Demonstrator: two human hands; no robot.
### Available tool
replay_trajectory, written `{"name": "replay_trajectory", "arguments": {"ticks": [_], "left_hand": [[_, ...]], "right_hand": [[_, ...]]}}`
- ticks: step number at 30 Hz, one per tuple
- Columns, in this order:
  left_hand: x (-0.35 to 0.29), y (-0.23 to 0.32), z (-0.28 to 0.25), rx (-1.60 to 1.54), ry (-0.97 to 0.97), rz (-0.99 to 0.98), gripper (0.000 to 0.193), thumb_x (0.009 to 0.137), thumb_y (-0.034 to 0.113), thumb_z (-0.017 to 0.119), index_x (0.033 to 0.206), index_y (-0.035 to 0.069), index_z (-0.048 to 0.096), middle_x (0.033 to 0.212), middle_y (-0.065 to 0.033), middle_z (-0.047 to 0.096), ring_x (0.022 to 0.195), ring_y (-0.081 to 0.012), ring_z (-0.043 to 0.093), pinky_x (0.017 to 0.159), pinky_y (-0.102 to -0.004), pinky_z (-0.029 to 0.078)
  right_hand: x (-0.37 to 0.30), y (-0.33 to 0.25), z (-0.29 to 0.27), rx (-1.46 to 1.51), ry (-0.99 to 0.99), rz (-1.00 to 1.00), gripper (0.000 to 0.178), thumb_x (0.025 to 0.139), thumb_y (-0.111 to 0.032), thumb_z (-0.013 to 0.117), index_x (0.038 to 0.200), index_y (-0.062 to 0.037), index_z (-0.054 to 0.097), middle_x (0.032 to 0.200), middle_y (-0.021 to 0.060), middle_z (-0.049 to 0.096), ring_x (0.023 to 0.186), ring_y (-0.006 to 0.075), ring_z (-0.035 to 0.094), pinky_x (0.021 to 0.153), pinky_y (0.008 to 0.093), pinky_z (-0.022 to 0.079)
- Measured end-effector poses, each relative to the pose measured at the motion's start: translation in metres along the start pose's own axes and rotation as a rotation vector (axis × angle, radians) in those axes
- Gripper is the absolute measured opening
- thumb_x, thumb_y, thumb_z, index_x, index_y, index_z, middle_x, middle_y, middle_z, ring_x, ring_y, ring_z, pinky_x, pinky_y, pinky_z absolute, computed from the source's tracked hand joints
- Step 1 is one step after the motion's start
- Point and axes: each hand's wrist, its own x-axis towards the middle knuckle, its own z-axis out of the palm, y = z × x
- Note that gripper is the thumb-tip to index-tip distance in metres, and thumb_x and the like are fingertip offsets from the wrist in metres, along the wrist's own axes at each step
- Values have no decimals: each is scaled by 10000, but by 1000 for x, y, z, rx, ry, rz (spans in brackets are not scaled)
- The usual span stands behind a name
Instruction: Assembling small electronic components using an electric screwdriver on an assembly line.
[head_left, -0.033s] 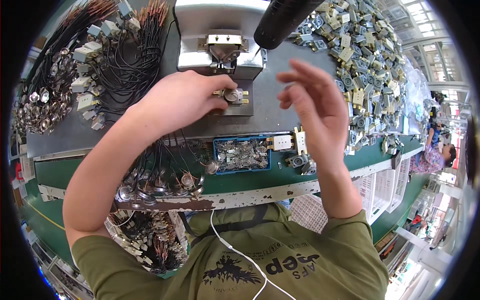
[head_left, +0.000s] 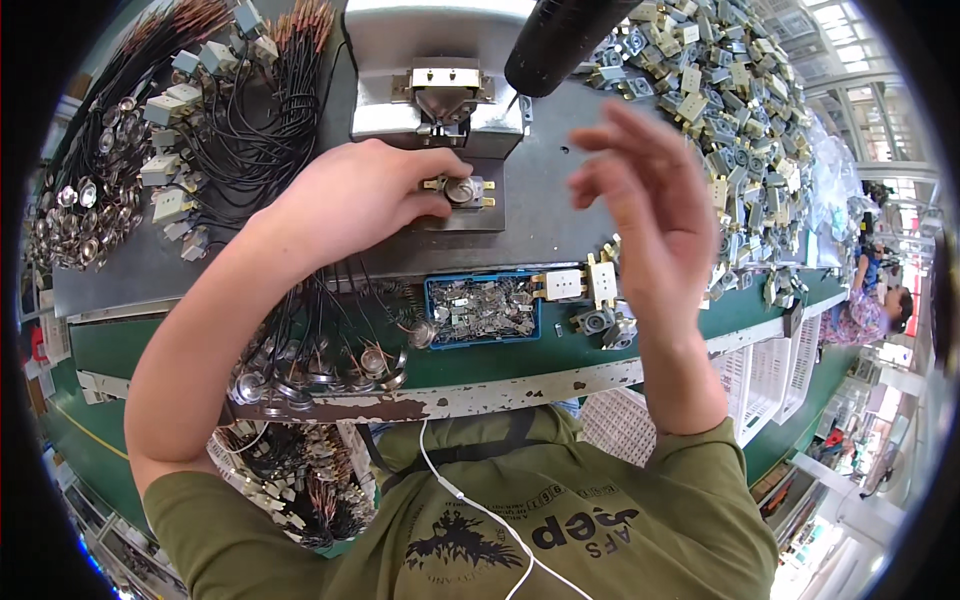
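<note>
My left hand (head_left: 375, 195) reaches over the metal plate (head_left: 480, 222) of the bench fixture. Its thumb and index finger pinch the left side of a small switch unit (head_left: 461, 190) with a round metal disc and brass terminals. That unit lies in front of the fixture head (head_left: 446, 95), a metal block carrying another brass-terminal piece. Raised to the right, my right hand (head_left: 655, 195) is blurred, its fingers loosely bent and apart. Nothing shows in its grasp.
A blue tray (head_left: 482, 343) of small metal clips sits at the near edge, beside white terminal blocks (head_left: 563, 284). Piled switch units (head_left: 735, 155) cover the right side. Black wire bundles (head_left: 265, 150) lie at left. A dark cylindrical tool (head_left: 560, 45) hangs above.
My right hand has moved slightly to the right, away from the fixture. My left hand stays on the switch unit.
</note>
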Motion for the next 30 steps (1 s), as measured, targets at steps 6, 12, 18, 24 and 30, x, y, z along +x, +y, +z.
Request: {"name": "replay_trajectory", "arguments": {"ticks": [6, 12, 18, 24, 30], "left_hand": [[0, -12, 11, 57, 53, 58, 365, 966, 311, 675, 1320, 221, 673, 902, -125, 746, 868, -340, 713, 762, -454, 564], [2, -8, 13, 59, 110, 103, 358, 966, 298, 672, 1318, 233, 678, 917, -119, 744, 847, -336, 708, 738, -444, 564], [2, -12, 15, 49, 109, 124, 414, 937, 232, 709, 1348, 230, 660, 890, -119, 725, 812, -340, 691, 718, -441, 546], [0, -13, 16, 100, 110, 136, 394, 955, 267, 681, 1347, 237, 651, 917, -115, 742, 839, -333, 709, 728, -442, 563], [-1, -10, 15, 93, 99, 138, 341, 986, 305, 639, 1312, 204, 639, 882, -117, 740, 850, -338, 722, 720, -457, 566]], "right_hand": [[72, -26, 32, 70, 468, -427, 696, 929, -88, 769, 1506, 3, 391, 1172, 168, 644, 915, 199, 685, 794, 355, 573], [72, -30, 26, 81, 505, -392, 631, 929, -83, 765, 1457, 8, 431, 1122, 157, 652, 874, 191, 682, 762, 344, 568], [79, -26, 37, 102, 436, -331, 554, 930, -76, 762, 1398, 14, 478, 1062, 143, 662, 824, 182, 679, 724, 330, 561], [84, -29, 47, 120, 367, -283, 478, 930, -70, 758, 1338, 20, 526, 1001, 130, 671, 774, 172, 675, 686, 317, 555], [90, -35, 56, 154, 323, -253, 402, 931, -63, 754, 1279, 25, 573, 941, 116, 681, 724, 163, 672, 648, 303, 549]]}}
